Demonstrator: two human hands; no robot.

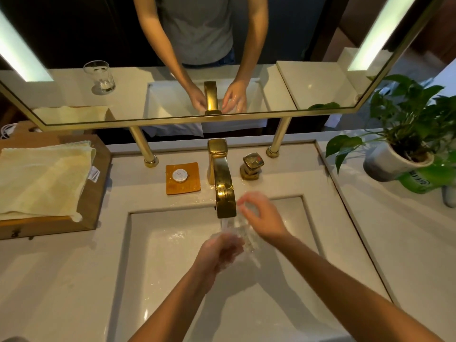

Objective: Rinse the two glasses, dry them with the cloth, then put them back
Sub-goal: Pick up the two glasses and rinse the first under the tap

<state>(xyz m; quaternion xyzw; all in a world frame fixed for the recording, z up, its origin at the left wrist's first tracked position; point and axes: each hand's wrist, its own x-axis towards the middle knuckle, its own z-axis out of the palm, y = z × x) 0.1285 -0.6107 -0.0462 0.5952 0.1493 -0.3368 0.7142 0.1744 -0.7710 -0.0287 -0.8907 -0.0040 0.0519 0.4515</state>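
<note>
**First glass rinsing under the tap**

The left hand (pixel 218 251) curls round the glass (pixel 244 234), held over the sink (pixel 160 267) in the faucet (pixel 223 191) stream. At its one o'clock the right hand (pixel 265 218) bends over it; blur hides the grip. Likely the rinse. Drying next means carrying it wet to the cloth (pixel 42 178), ten o'clock.
</note>
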